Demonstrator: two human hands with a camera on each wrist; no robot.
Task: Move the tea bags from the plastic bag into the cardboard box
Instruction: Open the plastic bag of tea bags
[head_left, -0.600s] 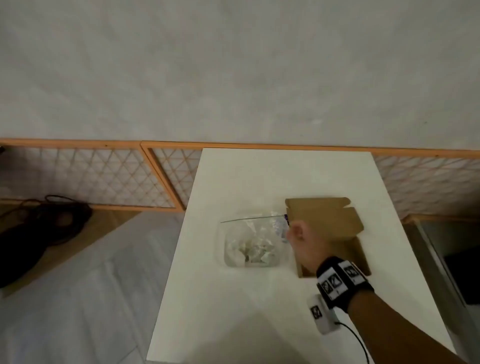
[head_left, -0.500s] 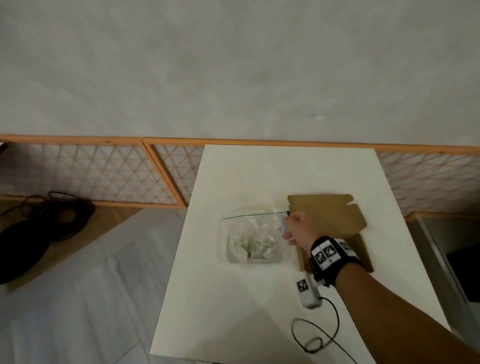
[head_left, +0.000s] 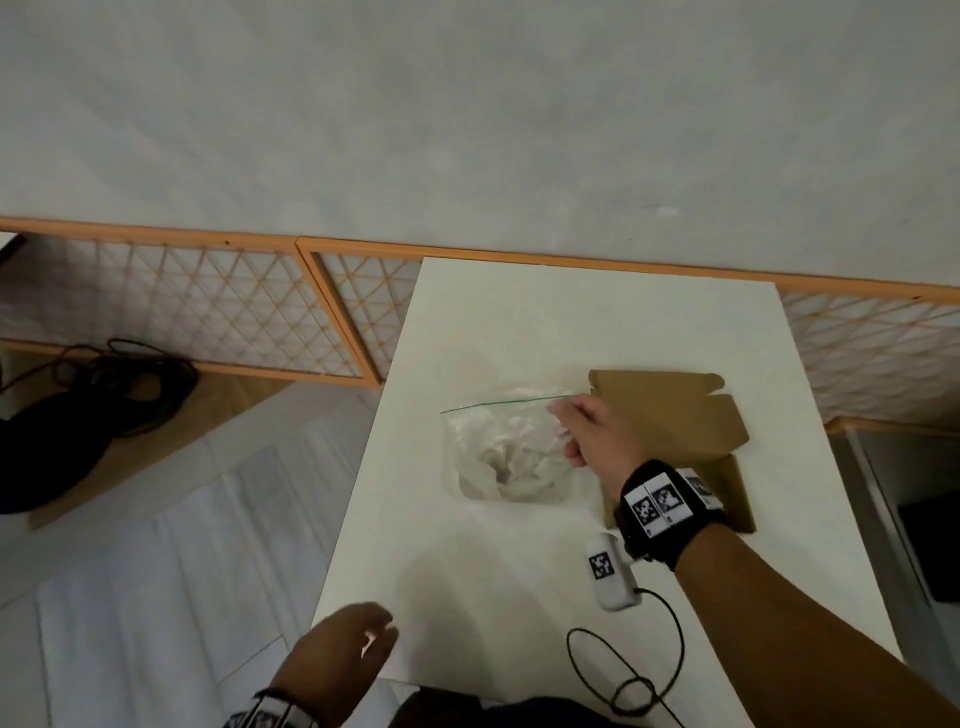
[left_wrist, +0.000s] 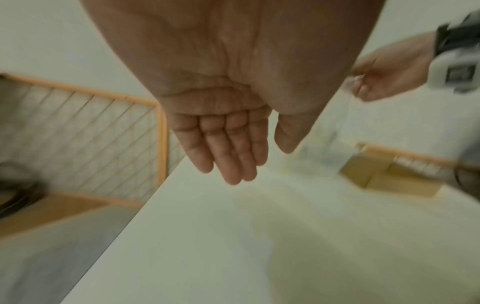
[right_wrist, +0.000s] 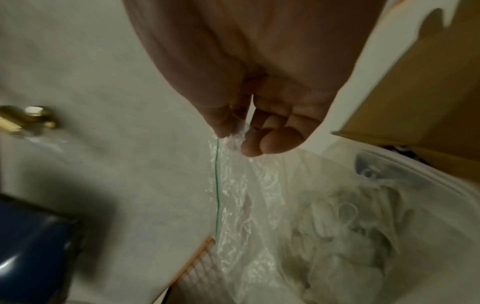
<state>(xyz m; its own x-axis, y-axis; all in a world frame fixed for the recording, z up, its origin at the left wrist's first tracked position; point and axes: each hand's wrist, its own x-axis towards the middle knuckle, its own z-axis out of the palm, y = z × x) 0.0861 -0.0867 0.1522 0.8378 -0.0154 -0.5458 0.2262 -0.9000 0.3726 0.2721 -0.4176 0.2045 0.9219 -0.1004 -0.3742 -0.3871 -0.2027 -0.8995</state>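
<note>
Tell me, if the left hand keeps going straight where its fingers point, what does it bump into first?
Probably the plastic bag. The left hand is open above the table near its front edge, pointing across bare tabletop, though depth is hard to judge.

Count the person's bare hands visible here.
2. The right hand pinches the clear plastic bag's top corner; the left hand is open near the white table's front-left corner.

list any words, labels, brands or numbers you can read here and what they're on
No readable words, brands or numbers.
Wrist band on the right arm: black-and-white square code markers only, no letters.
White wrist camera: one square code marker, no text.
Cardboard box: plain brown, nothing printed in view.
Plastic bag of tea bags: any tag print is too blurred to read.
</note>
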